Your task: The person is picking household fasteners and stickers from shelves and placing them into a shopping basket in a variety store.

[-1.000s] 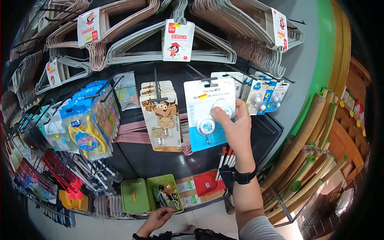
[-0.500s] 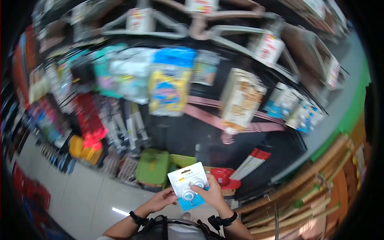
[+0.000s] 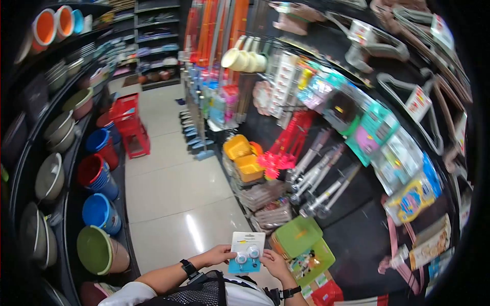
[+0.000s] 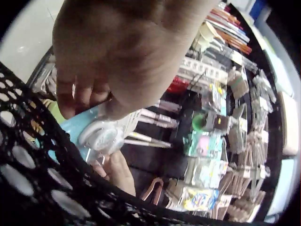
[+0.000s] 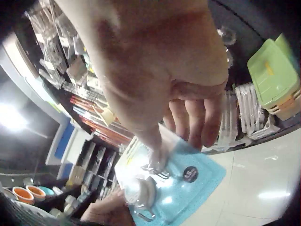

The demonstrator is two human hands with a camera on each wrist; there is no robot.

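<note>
Our left hand (image 3: 221, 253) pinches left edge of hook card (image 3: 247, 248); our right hand (image 3: 275, 263) pinches right edge. Round hooks (image 3: 241, 258) face us. Green bin (image 3: 323, 252) at right.

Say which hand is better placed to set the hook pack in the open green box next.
Probably the right hand: it grips the hook pack on the side nearer the open green box; the left hand grips opposite.

Hook card (image 3: 247, 250) txt: too sm. (head) | pt hid. by blk mesh (image 4: 42, 190) (L-wrist cam)
</note>
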